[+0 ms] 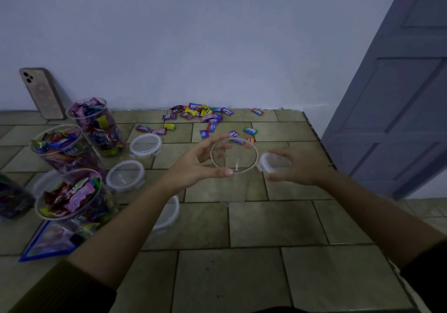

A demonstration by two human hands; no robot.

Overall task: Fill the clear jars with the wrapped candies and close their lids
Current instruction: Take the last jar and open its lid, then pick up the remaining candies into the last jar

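Step in hand, as judged: one more jar is readied for filling on the tiled counter [266, 223]. Three filled jars [70, 196] are seen at the left, candy to the brim and no lids on; closing is not yet done there. The empty jar [242, 160] is stood upright at mid-counter with its mouth open.

To do the step well:
- the jar is best steadied at the rim by one hand only
- the lid is best laid down near the spare lids [125, 175], which lie between the empty jar and the filled ones
- the loose candies [200, 114], scattered beyond the jar toward the wall, are best gathered in small handfuls and dropped straight in, so that none is swept over the counter's right edge

Hands:
- the left hand [200, 165] is spread wide and curved round the jar's rim, thumb on the near side and fingers on the far side; the jar appears to be grasped
- the right hand [297, 165] is held just right of the jar, fingers curled round a clear lid [273, 162], which is clear of the jar's mouth
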